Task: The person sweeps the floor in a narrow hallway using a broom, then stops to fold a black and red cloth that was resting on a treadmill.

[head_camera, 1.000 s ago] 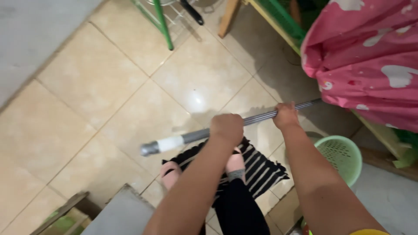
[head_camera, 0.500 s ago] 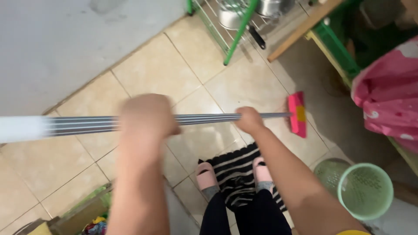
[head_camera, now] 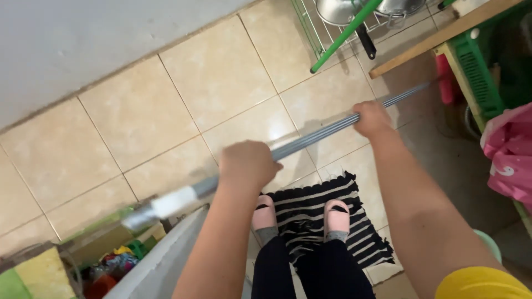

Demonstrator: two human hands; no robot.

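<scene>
On the beige tiled floor [head_camera: 166, 111], above the striped mat [head_camera: 327, 221], both the left hand [head_camera: 247, 163] and right hand [head_camera: 372, 118] have fingers wrapped tight around a grey mop handle [head_camera: 316, 135].

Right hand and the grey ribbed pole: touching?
Touching. The head view shows the right hand wrapped around the grey pole, fingers closed over it with no gap.

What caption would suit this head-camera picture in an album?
Both hands, left hand and right hand, grip a long grey pole above a striped mat.
</scene>
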